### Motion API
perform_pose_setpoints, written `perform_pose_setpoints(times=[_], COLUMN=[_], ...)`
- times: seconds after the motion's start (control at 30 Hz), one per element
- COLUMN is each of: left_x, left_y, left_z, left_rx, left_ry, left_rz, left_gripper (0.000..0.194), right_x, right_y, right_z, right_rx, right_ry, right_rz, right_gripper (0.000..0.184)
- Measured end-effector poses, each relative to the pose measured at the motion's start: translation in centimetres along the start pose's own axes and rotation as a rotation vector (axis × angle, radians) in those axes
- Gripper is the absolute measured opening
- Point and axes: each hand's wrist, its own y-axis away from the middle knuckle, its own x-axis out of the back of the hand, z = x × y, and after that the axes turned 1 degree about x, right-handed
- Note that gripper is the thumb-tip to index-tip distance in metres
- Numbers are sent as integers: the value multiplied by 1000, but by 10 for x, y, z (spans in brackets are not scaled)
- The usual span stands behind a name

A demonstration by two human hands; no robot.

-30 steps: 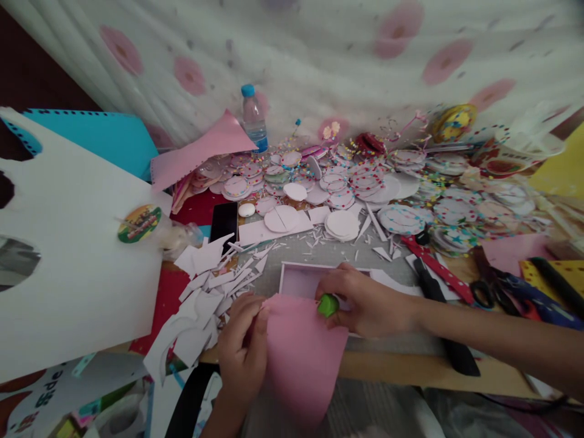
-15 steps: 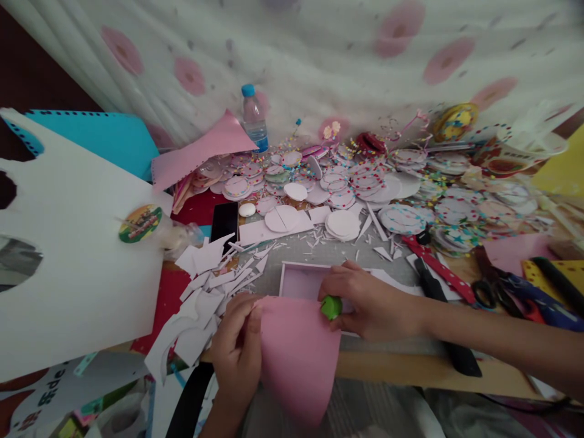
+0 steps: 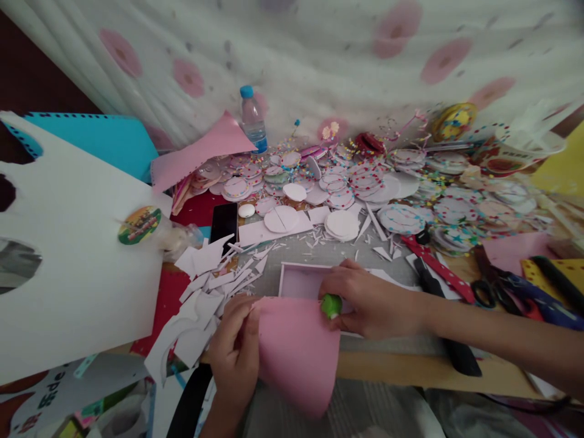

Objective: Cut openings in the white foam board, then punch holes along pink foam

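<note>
A pink paper sheet bends downward over the table's front edge. My left hand pinches its upper left corner between thumb and fingers. At the sheet's upper right edge, my right hand is closed around a small green paper punch, which touches the paper. Fingers partly cover the punch, so its jaw is hidden. Behind the sheet and the right hand lies a shallow white box, its front part blocked from view.
White paper scraps heap up on the left, near a phone. Decorated paper discs crowd the back beside a water bottle. Scissors lie at the right. A large white cut-out sheet stands at the left.
The sheet's lower edge has shifted slightly upward and curls a little differently. Both hands keep nearly the same places and grips.
</note>
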Motion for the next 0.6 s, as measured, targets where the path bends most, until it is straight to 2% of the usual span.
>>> perform_pose_setpoints(times=[0.23, 0.6], left_x=[1, -1], left_y=[0, -1], left_z=[0, 8], left_rx=[60, 88], left_ry=[7, 25], left_rz=[47, 64], left_gripper=[16, 15], right_x=[0, -3], right_y=[8, 3], right_z=[2, 0], right_rx=[4, -34], right_ry=[-5, 11], right_rz=[4, 68], right_gripper=[15, 14])
